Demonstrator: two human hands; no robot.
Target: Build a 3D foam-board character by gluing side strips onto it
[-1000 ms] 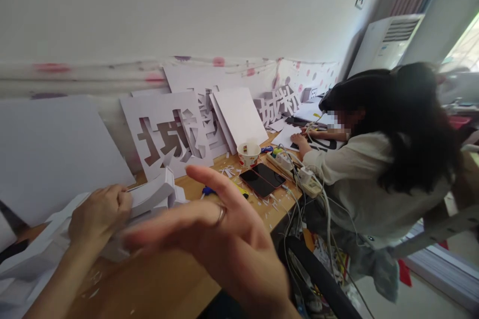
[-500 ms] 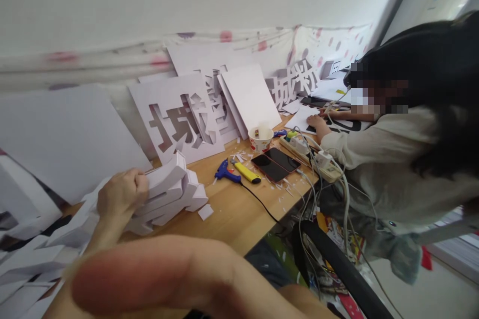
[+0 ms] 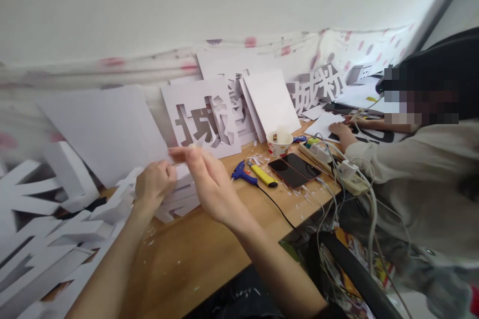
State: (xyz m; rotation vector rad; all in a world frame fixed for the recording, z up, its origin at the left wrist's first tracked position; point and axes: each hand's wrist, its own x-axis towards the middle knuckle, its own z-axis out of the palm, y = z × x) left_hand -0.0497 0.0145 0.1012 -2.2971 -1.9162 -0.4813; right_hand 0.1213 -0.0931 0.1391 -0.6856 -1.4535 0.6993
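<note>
My left hand is curled closed at the left end of a white foam-board character, which stands on the wooden table. My right hand is raised in front of the same piece and hides its right part; its fingers are blurred, and nothing can be seen in them. Behind both hands leans a white board with a cut-out character. Right of my right hand lie a blue glue gun and a yellow cutter.
More white foam characters crowd the left side. Two phones, a paper cup and a power strip with tangled cables lie rightward. At the far right a person leans over sheets.
My right hand has moved from close to the camera up to the foam character. The view has shifted, so the table things appear further right. My left hand remains at the character.
</note>
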